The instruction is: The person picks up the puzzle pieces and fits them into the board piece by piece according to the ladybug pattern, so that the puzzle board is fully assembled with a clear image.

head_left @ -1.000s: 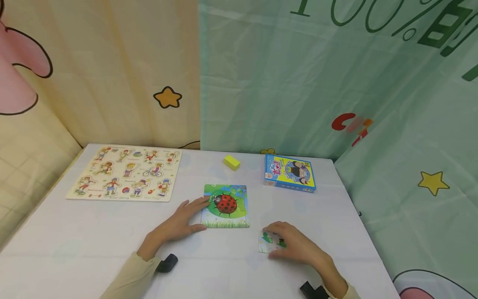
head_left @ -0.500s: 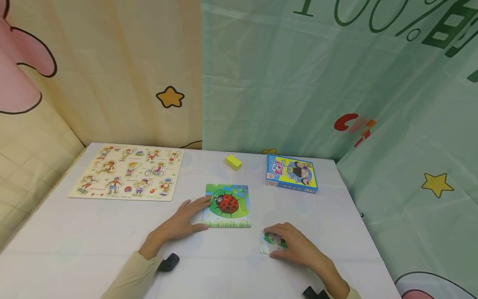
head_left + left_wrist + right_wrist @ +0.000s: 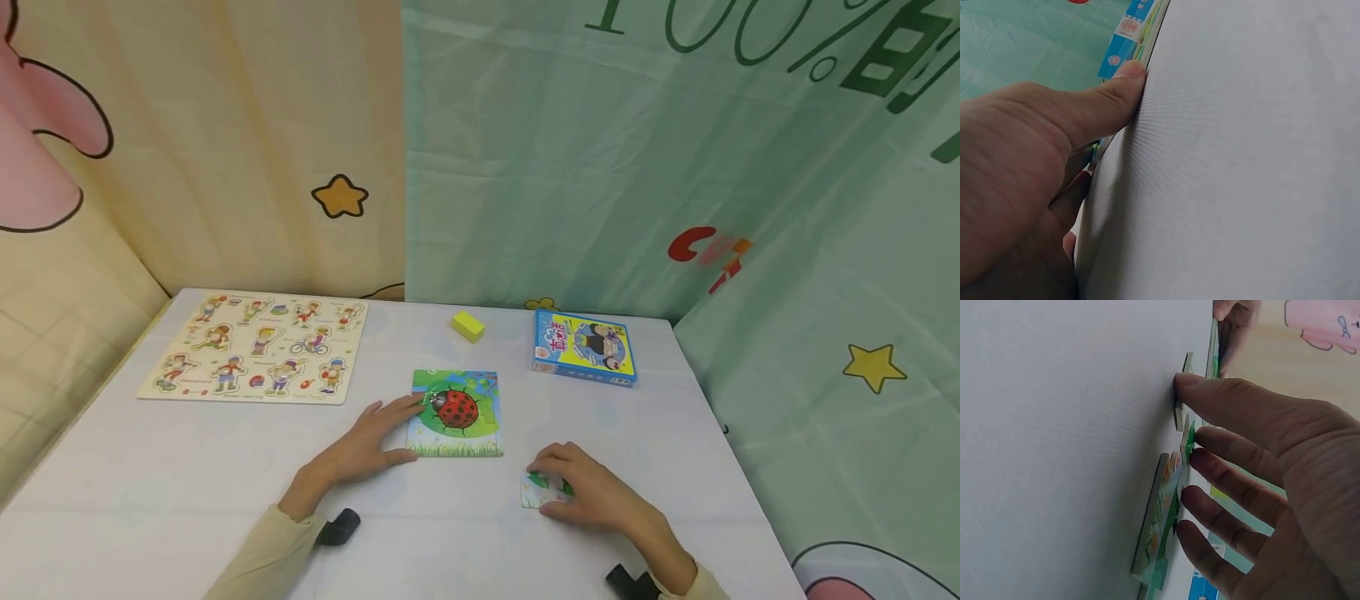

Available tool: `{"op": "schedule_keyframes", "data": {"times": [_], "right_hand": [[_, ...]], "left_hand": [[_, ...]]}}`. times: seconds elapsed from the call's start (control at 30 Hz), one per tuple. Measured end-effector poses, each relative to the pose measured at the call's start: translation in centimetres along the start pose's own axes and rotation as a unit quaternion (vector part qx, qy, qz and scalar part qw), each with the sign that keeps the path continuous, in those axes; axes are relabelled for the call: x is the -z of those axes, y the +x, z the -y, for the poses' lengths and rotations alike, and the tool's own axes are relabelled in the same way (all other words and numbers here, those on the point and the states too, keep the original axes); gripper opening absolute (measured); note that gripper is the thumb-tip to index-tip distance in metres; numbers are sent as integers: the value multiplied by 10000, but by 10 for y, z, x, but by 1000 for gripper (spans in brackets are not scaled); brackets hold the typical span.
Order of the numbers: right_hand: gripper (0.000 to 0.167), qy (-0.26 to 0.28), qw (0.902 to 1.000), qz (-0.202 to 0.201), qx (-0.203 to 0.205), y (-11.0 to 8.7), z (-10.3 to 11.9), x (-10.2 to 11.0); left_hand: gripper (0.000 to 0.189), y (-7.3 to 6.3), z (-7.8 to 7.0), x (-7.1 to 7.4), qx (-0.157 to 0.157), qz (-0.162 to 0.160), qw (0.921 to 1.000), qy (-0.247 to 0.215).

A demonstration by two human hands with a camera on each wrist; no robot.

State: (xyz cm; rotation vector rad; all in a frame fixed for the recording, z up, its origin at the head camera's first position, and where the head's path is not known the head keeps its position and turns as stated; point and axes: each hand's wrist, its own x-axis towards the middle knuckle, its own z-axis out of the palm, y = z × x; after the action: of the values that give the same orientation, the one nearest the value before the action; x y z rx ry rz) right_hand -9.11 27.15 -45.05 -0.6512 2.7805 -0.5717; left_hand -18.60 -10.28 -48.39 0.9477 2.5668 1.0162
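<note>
A square ladybug picture puzzle [image 3: 457, 412] lies flat on the white table, near the middle. My left hand [image 3: 363, 448] rests at its left side, fingertips on the picture's edge and thumb by the lower left corner. To the right, my right hand [image 3: 596, 490] covers part of some loose puzzle pieces [image 3: 534, 495] with green shapes and grass. In the right wrist view, my thumb touches a piece [image 3: 1179, 415], and the other fingers, slightly bent, touch pieces [image 3: 1155, 519] lying flat. The palm hides the rest of them in the head view.
A board with children doing sports [image 3: 255, 348] lies at the back left. A yellow block [image 3: 468, 327] sits behind the ladybug picture. At the back right lies a blue and yellow box [image 3: 585, 347]. Printed curtains [image 3: 540, 167] stand behind the table.
My right fingers have shifted slightly over the loose pieces, covering a little more of them. My left hand stays in place at the ladybug picture.
</note>
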Motion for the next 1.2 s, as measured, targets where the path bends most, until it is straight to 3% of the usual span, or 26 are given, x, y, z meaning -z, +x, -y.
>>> {"op": "schedule_keyframes", "data": {"times": [0.3,0.53,1.2], "right_hand": [[39,148,9999,-5,14,3,0,0],[36,257,9993,-65,246,10,5,1],[36,115,9953,-365,892,56,35,7]], "left_hand": [[74,-1,2,-1,-52,-42,9999,82],[73,-2,2,0,-131,-71,9999,58],[73,-1,1,0,-119,-62,9999,39]]}}
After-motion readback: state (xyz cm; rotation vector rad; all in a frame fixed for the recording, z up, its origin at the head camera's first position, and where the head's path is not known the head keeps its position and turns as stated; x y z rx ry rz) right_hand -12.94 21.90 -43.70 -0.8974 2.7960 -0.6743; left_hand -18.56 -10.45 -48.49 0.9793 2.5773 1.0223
